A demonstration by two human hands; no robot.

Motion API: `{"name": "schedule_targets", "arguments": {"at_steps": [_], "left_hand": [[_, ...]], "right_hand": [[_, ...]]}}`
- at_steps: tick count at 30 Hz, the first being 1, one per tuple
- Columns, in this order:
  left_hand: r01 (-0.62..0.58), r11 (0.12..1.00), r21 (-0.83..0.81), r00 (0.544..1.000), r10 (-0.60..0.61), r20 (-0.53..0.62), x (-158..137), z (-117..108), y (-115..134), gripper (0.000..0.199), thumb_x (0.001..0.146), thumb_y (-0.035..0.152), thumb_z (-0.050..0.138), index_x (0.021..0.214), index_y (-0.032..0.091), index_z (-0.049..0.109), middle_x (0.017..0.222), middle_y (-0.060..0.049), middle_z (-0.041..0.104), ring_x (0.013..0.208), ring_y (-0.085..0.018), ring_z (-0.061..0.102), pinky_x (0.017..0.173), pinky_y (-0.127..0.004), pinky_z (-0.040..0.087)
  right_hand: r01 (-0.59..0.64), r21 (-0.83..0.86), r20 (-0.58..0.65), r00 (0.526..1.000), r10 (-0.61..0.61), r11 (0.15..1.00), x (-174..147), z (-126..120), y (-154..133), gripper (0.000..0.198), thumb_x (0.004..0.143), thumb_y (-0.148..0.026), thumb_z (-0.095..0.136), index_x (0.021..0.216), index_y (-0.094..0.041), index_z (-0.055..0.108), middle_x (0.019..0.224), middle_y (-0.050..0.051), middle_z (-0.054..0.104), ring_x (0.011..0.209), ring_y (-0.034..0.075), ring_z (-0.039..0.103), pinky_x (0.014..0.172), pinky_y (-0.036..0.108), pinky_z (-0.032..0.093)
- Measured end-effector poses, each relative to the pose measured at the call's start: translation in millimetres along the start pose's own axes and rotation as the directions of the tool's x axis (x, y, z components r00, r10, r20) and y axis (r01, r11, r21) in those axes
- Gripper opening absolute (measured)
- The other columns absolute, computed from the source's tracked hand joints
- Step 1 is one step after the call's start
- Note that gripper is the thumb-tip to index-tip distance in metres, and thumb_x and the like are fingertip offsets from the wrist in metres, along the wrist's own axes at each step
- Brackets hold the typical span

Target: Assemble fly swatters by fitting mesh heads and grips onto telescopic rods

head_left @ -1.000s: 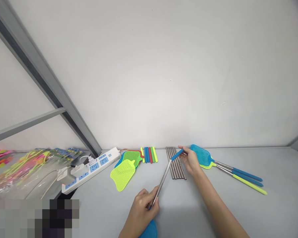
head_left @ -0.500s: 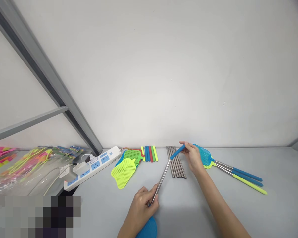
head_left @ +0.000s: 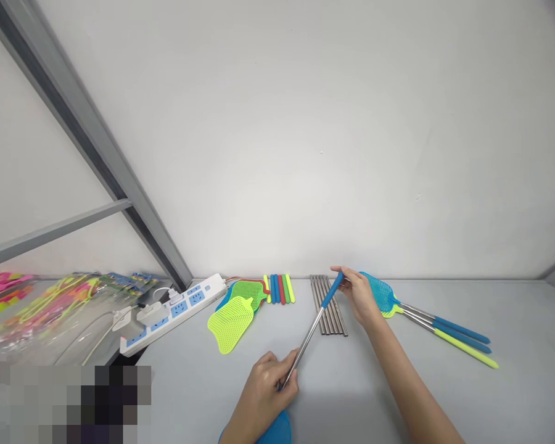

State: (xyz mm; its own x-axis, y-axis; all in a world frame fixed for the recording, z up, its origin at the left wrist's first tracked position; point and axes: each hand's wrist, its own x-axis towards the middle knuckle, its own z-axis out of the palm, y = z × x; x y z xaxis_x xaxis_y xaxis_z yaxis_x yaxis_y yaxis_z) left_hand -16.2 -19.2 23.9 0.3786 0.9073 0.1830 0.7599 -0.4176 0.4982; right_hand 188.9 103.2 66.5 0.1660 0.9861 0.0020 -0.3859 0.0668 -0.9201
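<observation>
My left hand [head_left: 268, 385] is closed around the lower metal rod of a fly swatter [head_left: 311, 330]. Its blue head [head_left: 277, 428] shows partly below that hand, cut off by the bottom edge. At the upper end of the rod sits a blue handle grip [head_left: 332, 291], and the fingers of my right hand [head_left: 357, 293] pinch its tip. The swatter slants up to the right. Just behind the grip lies a row of bare metal rods [head_left: 328, 308]. Right of my right hand are several finished-looking swatters [head_left: 437, 324] with blue and yellow grips.
Loose swatter heads [head_left: 231, 324] in yellow, green, blue and red lie at left, beside several coloured grips [head_left: 280, 288]. A white power strip [head_left: 171, 314] with plugs and cables runs along the left. Plastic-bagged goods [head_left: 65, 308] lie beyond a grey metal frame [head_left: 106, 142]. A wall backs the table.
The blue grip has tilted to a steeper angle, its upper end shifting slightly left with my right hand. My left hand keeps its hold on the rod.
</observation>
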Motion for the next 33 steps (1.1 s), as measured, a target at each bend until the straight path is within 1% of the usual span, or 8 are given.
{"name": "schedule_targets", "arguments": {"at_steps": [4,10,15,18,23,28,30,33], "left_hand": [[-0.011,1.0,0.0,1.0,0.011,-0.001,0,0,0,0.037,0.08,0.024,0.035,0.115,0.021,0.047,0.047,0.002,0.042,0.055,-0.014,0.042,0.055,-0.023,0.037],[-0.009,1.0,0.015,0.999,0.01,-0.04,-1,1,-3,0.035,0.078,0.024,0.039,0.111,0.023,0.05,0.05,0.001,0.046,0.058,-0.014,0.045,0.054,-0.022,0.037],[-0.038,0.997,0.074,0.998,0.041,-0.04,1,1,-3,0.035,0.079,0.023,0.038,0.112,0.021,0.049,0.049,0.002,0.046,0.055,-0.013,0.044,0.054,-0.022,0.038],[-0.064,0.991,0.116,0.997,0.069,-0.042,2,1,-2,0.034,0.079,0.022,0.038,0.111,0.02,0.049,0.049,0.002,0.046,0.053,-0.012,0.044,0.054,-0.022,0.039],[-0.087,0.983,0.164,0.994,0.097,-0.055,1,2,-1,0.032,0.079,0.022,0.039,0.108,0.018,0.052,0.048,0.002,0.047,0.052,-0.012,0.045,0.054,-0.022,0.04],[-0.102,0.981,0.165,0.992,0.112,-0.053,2,2,0,0.032,0.079,0.021,0.038,0.108,0.019,0.051,0.049,0.002,0.048,0.051,-0.012,0.045,0.054,-0.022,0.04],[-0.098,0.982,0.164,0.994,0.106,-0.04,2,2,1,0.032,0.079,0.021,0.037,0.108,0.019,0.051,0.048,0.002,0.048,0.051,-0.012,0.044,0.055,-0.023,0.04],[-0.094,0.983,0.161,0.994,0.103,-0.046,1,3,1,0.032,0.08,0.022,0.037,0.108,0.018,0.051,0.048,0.002,0.047,0.052,-0.012,0.044,0.056,-0.023,0.04]], "right_hand": [[-0.006,-0.039,-0.015,1.0,0.006,0.999,0,0,2,0.025,0.063,-0.035,0.054,0.074,-0.016,0.067,0.07,0.003,0.055,0.056,0.011,0.045,0.054,0.024,0.04],[-0.006,-0.131,-0.031,1.0,0.001,0.991,3,-2,4,0.027,0.064,-0.037,0.054,0.074,-0.016,0.067,0.057,0.0,0.051,0.053,0.01,0.044,0.054,0.024,0.04],[-0.005,-0.185,-0.035,0.999,-0.001,0.983,6,-6,4,0.025,0.061,-0.037,0.057,0.069,-0.016,0.067,0.055,0.0,0.052,0.054,0.011,0.046,0.057,0.024,0.039],[-0.008,-0.262,-0.003,1.0,0.007,0.965,8,-10,2,0.026,0.061,-0.039,0.056,0.065,-0.016,0.067,0.052,0.0,0.052,0.052,0.011,0.046,0.056,0.024,0.039],[0.014,-0.469,0.043,0.999,0.008,0.883,11,-18,3,0.034,0.063,-0.048,0.051,0.06,-0.017,0.065,0.051,0.001,0.053,0.051,0.013,0.047,0.053,0.024,0.036],[0.031,-0.693,0.029,0.999,-0.015,0.721,14,-24,6,0.04,0.061,-0.055,0.05,0.045,-0.018,0.053,0.044,-0.002,0.049,0.041,0.011,0.04,0.043,0.024,0.027],[0.063,-0.708,0.048,0.998,-0.042,0.703,13,-24,6,0.043,0.062,-0.056,0.048,0.041,-0.018,0.046,0.042,-0.002,0.047,0.04,0.01,0.039,0.042,0.024,0.025],[0.105,-0.684,0.089,0.994,-0.061,0.722,13,-25,7,0.045,0.065,-0.055,0.045,0.039,-0.019,0.042,0.04,-0.002,0.046,0.04,0.011,0.041,0.044,0.024,0.028]]}}
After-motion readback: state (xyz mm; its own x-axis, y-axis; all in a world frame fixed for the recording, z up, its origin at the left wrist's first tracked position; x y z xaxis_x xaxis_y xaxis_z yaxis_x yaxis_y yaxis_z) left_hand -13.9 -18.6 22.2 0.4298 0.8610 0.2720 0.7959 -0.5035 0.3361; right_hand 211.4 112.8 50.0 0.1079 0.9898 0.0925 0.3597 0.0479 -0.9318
